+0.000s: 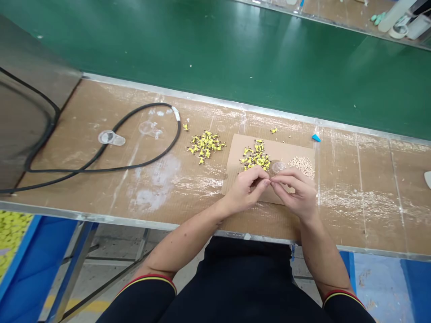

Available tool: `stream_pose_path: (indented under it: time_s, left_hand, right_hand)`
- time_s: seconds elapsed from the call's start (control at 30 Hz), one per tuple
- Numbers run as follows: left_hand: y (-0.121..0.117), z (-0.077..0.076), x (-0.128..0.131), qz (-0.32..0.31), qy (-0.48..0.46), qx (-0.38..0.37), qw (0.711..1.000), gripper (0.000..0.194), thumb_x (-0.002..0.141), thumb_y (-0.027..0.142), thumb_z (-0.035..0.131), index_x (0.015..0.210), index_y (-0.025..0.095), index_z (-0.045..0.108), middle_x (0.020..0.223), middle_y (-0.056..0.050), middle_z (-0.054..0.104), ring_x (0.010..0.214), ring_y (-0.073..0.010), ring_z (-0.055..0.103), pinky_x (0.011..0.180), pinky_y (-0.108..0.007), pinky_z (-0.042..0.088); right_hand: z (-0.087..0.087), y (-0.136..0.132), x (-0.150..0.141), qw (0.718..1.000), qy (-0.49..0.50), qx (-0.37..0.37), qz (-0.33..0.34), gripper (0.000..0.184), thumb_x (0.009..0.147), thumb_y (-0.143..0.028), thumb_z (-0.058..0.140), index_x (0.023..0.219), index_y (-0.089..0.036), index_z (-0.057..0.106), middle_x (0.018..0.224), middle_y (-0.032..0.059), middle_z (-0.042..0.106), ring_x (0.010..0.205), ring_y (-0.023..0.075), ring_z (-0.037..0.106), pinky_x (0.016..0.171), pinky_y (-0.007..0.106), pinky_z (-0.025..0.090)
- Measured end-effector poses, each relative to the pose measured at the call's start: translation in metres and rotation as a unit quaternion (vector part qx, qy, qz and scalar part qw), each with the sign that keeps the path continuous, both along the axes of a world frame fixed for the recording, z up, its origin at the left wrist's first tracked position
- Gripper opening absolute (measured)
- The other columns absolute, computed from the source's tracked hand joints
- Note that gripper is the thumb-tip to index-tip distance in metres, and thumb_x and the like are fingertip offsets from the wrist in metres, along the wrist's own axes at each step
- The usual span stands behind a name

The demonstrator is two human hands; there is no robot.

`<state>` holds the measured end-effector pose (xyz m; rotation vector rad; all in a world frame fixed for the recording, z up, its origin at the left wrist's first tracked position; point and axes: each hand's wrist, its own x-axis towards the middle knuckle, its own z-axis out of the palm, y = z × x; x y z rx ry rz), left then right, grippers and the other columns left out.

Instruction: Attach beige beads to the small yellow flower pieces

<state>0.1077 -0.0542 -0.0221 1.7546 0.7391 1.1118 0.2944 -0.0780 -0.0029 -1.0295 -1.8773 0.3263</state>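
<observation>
My left hand (248, 187) and my right hand (296, 192) meet over the near part of a flat cardboard sheet (235, 154). The fingertips of both are pinched together, and whatever lies between them is too small to name. Just beyond the fingers are a heap of small yellow-and-black figures (256, 157), a small clear round dish (277, 166) and a pile of tiny beige pieces (303, 166). My right hand partly covers the beige pile. Left of the sheet lies another heap of yellow figures (206, 144).
A black cable (134, 166) loops over the left of the table (195, 202), crossing a clear plastic scoop-like piece (112, 137). A blue cone-shaped cap (315, 137) lies at the right. Behind runs a green belt-like surface (215, 54). Blue bins (43, 251) stand below.
</observation>
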Motion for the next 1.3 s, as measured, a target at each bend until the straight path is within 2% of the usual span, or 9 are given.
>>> stream_pose_path:
  time_s: [0.27, 0.4, 0.5, 0.63, 0.73, 0.9, 1.0, 1.1, 1.3]
  left_hand:
    - [-0.001, -0.002, 0.004, 0.035, 0.004, 0.06, 0.998, 0.023, 0.105, 0.027, 0.052, 0.084, 0.019, 0.058, 0.074, 0.0, 0.059, 0.067, -0.0134, 0.053, 0.064, -0.026, 0.044]
    - [-0.001, -0.001, 0.001, 0.025, 0.022, 0.013, 0.999, 0.029, 0.106, 0.035, 0.05, 0.084, 0.019, 0.059, 0.075, -0.001, 0.06, 0.068, -0.0139, 0.055, 0.066, -0.027, 0.045]
    - [-0.001, -0.004, -0.002, 0.045, 0.012, -0.037, 0.998, 0.029, 0.106, 0.039, 0.049, 0.088, 0.019, 0.062, 0.076, -0.001, 0.061, 0.068, -0.0139, 0.055, 0.067, -0.027, 0.046]
    - [0.004, -0.012, -0.005, 0.11, -0.061, -0.127, 0.984, 0.024, 0.104, 0.035, 0.049, 0.098, 0.02, 0.067, 0.083, -0.003, 0.065, 0.071, -0.0142, 0.057, 0.067, -0.027, 0.048]
    - [0.009, -0.017, -0.006, 0.137, -0.128, -0.169, 0.968, 0.018, 0.1, 0.029, 0.052, 0.097, 0.021, 0.068, 0.077, -0.001, 0.063, 0.065, -0.0127, 0.055, 0.064, -0.027, 0.047]
    - [0.013, -0.017, -0.005, 0.155, -0.14, -0.193, 0.959, 0.015, 0.101, 0.022, 0.052, 0.11, 0.022, 0.065, 0.073, 0.001, 0.064, 0.067, -0.0123, 0.062, 0.068, -0.027, 0.051]
    - [0.013, -0.017, -0.003, 0.172, -0.148, -0.205, 0.952, 0.013, 0.101, 0.026, 0.057, 0.113, 0.023, 0.059, 0.091, -0.002, 0.069, 0.07, -0.0117, 0.066, 0.069, -0.027, 0.055]
    - [0.014, -0.018, -0.001, 0.175, -0.163, -0.205, 0.949, 0.016, 0.1, 0.027, 0.059, 0.114, 0.024, 0.053, 0.109, -0.004, 0.064, 0.074, -0.0094, 0.07, 0.07, -0.025, 0.057]
    - [0.013, -0.016, 0.001, 0.157, -0.183, -0.21, 0.948, 0.013, 0.101, 0.023, 0.057, 0.113, 0.023, 0.052, 0.103, -0.002, 0.062, 0.074, -0.009, 0.072, 0.069, -0.024, 0.058]
  right_hand:
    - [0.002, 0.0, -0.003, 0.998, 0.012, -0.057, 0.004, 0.013, 0.091, -0.011, 0.07, 0.091, -0.024, 0.073, 0.083, 0.0022, 0.074, 0.07, 0.0155, 0.067, 0.063, 0.03, 0.057]
    - [0.002, 0.001, 0.002, 0.997, -0.027, -0.068, 0.021, 0.01, 0.096, -0.016, 0.065, 0.093, -0.024, 0.071, 0.087, 0.0042, 0.074, 0.072, 0.0162, 0.067, 0.062, 0.031, 0.056]
    - [-0.001, 0.004, 0.012, 0.996, -0.057, -0.066, -0.01, 0.009, 0.099, -0.021, 0.063, 0.094, -0.024, 0.071, 0.088, 0.0051, 0.074, 0.071, 0.0165, 0.067, 0.061, 0.031, 0.055]
    - [-0.008, 0.011, 0.031, 0.992, -0.091, -0.068, -0.055, 0.012, 0.102, -0.024, 0.061, 0.096, -0.024, 0.071, 0.089, 0.0053, 0.074, 0.076, 0.017, 0.068, 0.065, 0.03, 0.053]
    - [-0.013, 0.016, 0.042, 0.983, -0.139, -0.08, -0.085, 0.015, 0.103, -0.027, 0.059, 0.095, -0.023, 0.071, 0.09, 0.0056, 0.074, 0.078, 0.0174, 0.068, 0.069, 0.03, 0.052]
    - [-0.015, 0.017, 0.048, 0.958, -0.24, -0.083, -0.131, 0.021, 0.105, -0.032, 0.057, 0.095, -0.023, 0.073, 0.091, 0.0052, 0.075, 0.08, 0.0182, 0.067, 0.067, 0.029, 0.046]
    - [-0.014, 0.015, 0.047, 0.946, -0.282, -0.066, -0.144, 0.022, 0.105, -0.032, 0.056, 0.094, -0.024, 0.074, 0.09, 0.0049, 0.075, 0.08, 0.0184, 0.065, 0.065, 0.03, 0.042]
    - [-0.011, 0.014, 0.045, 0.933, -0.319, -0.046, -0.159, 0.022, 0.105, -0.03, 0.057, 0.093, -0.024, 0.075, 0.089, 0.0044, 0.075, 0.08, 0.0181, 0.064, 0.063, 0.031, 0.038]
    - [-0.002, 0.012, 0.039, 0.913, -0.372, -0.026, -0.164, 0.021, 0.104, -0.025, 0.058, 0.091, -0.025, 0.074, 0.087, 0.0033, 0.074, 0.079, 0.0177, 0.06, 0.06, 0.032, 0.034]
